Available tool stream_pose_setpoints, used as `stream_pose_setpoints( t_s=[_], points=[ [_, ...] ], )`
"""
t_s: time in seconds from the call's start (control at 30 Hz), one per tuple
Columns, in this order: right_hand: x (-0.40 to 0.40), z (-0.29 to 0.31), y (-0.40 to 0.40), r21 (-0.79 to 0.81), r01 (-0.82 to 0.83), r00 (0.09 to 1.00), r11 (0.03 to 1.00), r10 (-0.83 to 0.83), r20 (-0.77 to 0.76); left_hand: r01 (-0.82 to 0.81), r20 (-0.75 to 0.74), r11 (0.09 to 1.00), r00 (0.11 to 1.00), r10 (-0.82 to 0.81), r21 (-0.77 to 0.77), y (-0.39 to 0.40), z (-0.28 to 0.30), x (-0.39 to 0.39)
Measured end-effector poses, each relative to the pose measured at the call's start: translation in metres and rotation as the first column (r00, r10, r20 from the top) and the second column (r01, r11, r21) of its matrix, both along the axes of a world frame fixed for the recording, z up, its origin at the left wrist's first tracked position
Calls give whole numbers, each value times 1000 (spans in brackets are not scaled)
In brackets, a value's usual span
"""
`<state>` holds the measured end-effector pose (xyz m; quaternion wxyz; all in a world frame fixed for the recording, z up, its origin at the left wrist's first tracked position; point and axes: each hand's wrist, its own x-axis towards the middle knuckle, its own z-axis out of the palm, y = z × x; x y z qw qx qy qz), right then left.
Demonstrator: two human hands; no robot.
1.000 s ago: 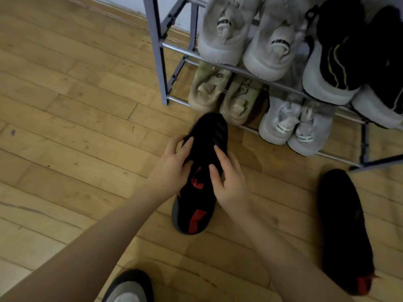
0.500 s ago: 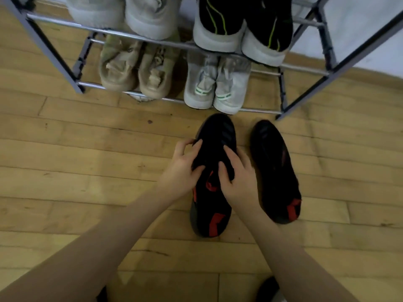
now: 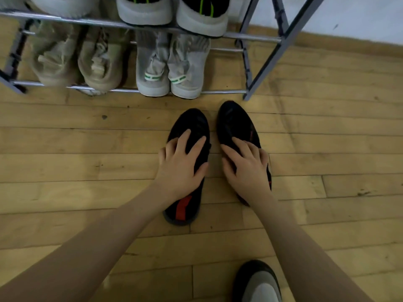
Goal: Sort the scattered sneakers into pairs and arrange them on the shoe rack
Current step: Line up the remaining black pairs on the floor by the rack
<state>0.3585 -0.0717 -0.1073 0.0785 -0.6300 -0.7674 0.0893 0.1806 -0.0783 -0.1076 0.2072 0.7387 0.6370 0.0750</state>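
While eight sneakers seemingly fill the rack (image 3: 259,38), two hands (image 3: 181,168) grip two black sneakers (image 3: 194,125).

Matt black knit sneakers (image 3: 192,127) on smooth wood floor (image 3: 65,162); shiny metal rack (image 3: 270,38).
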Motion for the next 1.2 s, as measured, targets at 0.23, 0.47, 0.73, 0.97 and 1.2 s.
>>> stream_pose_setpoints(
  t_s=[0.23, 0.47, 0.73, 0.97, 1.2],
  points=[
    [41, 9, -6, -308, 81, 973, 948, -8, 232, 72, -273, 992, 957, -98, -103, -11, -3, 17],
    [38, -3, -23, -341, 28, 995, 940, 5, 96, -54, -263, 986, 965, 11, -157, -18, -3, 14],
    [-11, -11, -35, -188, 168, 981, 968, -182, -61, -89, -220, 996, 971, 91, 19, -11, -10, -21],
    [-42, -20, -52, -133, 131, 989, 982, -138, -45, -128, -137, 992, 982, 129, 22, -19, -13, -34],
    [-33, -12, -57, -239, 93, 993, 966, -74, 88, 3, -282, 1000, 959, 2, 17, -64, -16, -40]
  ],
)
